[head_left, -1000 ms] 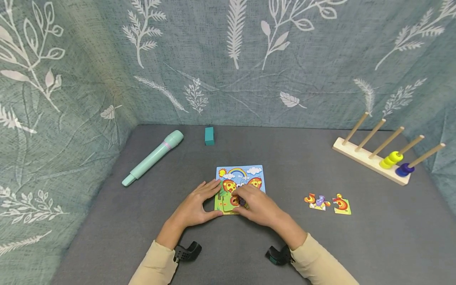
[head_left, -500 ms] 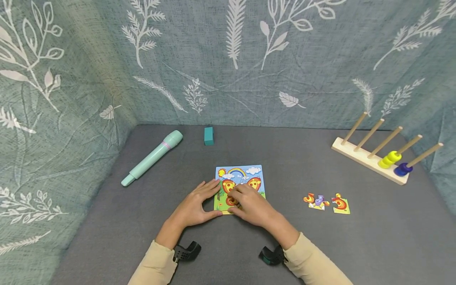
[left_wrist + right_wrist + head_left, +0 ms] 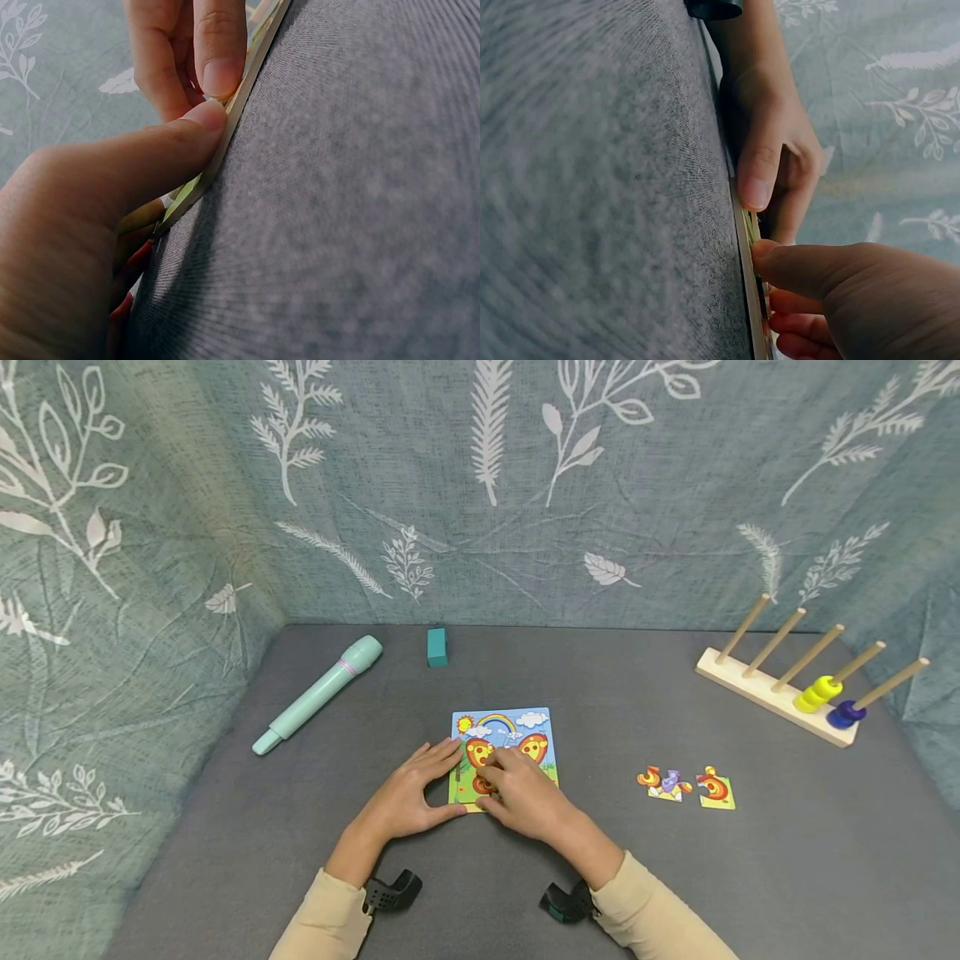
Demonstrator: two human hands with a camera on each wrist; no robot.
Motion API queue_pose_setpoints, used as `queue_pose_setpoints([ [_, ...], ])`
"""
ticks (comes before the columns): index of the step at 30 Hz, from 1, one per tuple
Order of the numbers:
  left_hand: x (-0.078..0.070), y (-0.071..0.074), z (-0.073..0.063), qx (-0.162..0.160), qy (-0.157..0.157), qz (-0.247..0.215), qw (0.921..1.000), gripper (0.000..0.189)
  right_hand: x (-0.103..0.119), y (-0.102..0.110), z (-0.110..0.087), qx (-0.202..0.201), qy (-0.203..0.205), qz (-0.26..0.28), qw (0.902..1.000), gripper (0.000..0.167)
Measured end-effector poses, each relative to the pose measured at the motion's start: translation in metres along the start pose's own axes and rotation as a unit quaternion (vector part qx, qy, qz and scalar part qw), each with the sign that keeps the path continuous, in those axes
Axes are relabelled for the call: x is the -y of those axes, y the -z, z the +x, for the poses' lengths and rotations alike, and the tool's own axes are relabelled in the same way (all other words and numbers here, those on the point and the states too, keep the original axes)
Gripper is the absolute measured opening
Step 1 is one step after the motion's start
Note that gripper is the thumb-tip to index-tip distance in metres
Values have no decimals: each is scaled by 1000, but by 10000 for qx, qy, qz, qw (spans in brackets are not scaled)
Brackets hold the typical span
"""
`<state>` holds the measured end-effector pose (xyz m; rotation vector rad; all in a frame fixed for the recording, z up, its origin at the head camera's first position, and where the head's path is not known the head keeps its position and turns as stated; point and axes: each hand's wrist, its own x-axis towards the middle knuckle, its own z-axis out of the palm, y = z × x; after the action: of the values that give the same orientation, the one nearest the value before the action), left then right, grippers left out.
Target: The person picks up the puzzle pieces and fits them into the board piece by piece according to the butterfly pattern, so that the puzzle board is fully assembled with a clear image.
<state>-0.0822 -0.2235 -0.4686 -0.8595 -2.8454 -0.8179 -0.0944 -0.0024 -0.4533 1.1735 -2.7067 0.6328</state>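
Note:
A square picture puzzle [image 3: 501,718] with a sun, a rainbow and orange butterfly wings lies mid-table. Its lower left corner sits between the thumb and fingers of my left hand [image 3: 412,789], thumb along the near edge. With curled fingers and thumb, my right hand [image 3: 528,797] holds a puzzle piece [image 3: 478,786], green with an orange-brown wing part, down at the lower left of the picture. That hand covers the picture's lower middle. In the right wrist view, the right thumb [image 3: 780,259] touches the puzzle's near side, close to the left thumb [image 3: 757,187].
Two loose puzzle pieces, a purple-and-orange one [image 3: 665,784] and a yellow-green one [image 3: 717,788], lie to the right. Farther back are a mint-green stick-shaped toy [image 3: 318,693], a teal block [image 3: 437,647] and a wooden peg rack [image 3: 772,695] with yellow and blue rings.
My right hand has moved slightly left and lowered the green piece, which was tilted over the picture and now lies about level with it. My left hand keeps its place.

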Motion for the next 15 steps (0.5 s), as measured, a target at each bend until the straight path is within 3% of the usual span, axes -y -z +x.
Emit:
queue_pose_setpoints([
  [15, 0, 0, 0, -16, 13, -104, 9999, 77, 2, -2, 0, -116, -3, -19, 9999, 24],
])
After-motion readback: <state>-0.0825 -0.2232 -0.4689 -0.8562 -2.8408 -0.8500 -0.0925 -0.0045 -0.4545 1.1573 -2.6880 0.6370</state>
